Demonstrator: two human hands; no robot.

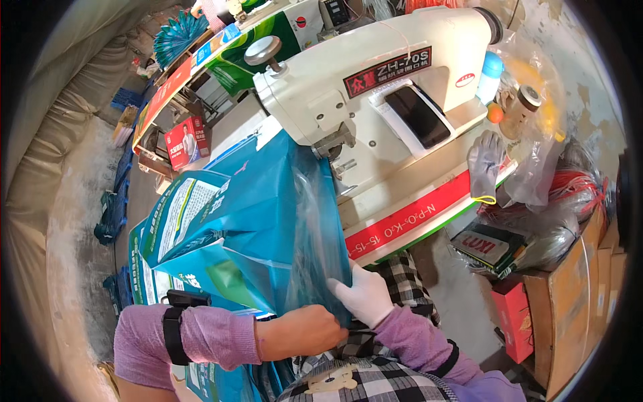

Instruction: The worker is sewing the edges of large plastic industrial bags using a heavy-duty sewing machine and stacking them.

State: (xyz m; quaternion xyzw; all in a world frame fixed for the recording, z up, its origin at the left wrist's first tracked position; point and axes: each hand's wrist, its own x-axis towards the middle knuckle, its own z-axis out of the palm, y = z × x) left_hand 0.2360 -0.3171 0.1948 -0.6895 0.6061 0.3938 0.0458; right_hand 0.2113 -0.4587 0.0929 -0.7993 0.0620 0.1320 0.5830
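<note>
A large blue woven bag point(258, 218) with a clear plastic liner point(311, 228) along its right side lies across the sewing machine's table. Its far end reaches under the head of a cream industrial sewing machine point(315, 100), at the needle area. My bare left hand point(311, 333) is closed in a fist on the bag's near edge, with the fingertips hidden. My right hand point(367, 296), in a white glove, grips the same edge just to the right, thumb on top of the liner. More blue bags point(221, 382) hang below my left forearm.
A phone point(418, 114) rests on the machine bed. To the right are a grey glove point(486, 164), a jar point(521, 110), a blue-capped bottle point(490, 75) and cardboard boxes point(562, 308). A red box point(186, 143) stands at the left; another person's hand point(199, 9) shows at the top.
</note>
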